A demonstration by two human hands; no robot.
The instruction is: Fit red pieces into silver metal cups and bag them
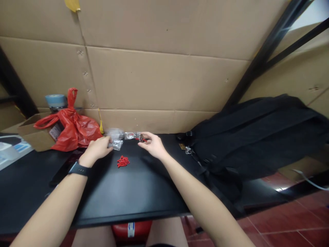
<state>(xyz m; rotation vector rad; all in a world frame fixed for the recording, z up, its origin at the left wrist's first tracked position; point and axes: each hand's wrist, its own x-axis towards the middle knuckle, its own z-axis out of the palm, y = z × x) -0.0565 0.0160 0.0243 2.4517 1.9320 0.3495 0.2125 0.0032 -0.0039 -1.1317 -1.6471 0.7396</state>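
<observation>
My left hand (99,148), with a dark watch on its wrist, is closed at the left edge of a small clear plastic bag (117,144). My right hand (153,145) pinches a small round shiny thing (141,138) between thumb and fingers. Something red shows beside the round thing, partly hidden by the fingers. Between and nearer than my hands lies a little heap of red cords (123,161) on the black table (128,192). Behind the hands, along the cardboard wall, are more clear packets (130,135), one with a small round item in it.
A knotted red plastic bag (77,128) stands at the left, next to an open cardboard box (38,137) and a blue-topped round container (56,100). A large black backpack (257,137) fills the right side, with keys (189,150) beside it. A cardboard wall (154,79) closes the back.
</observation>
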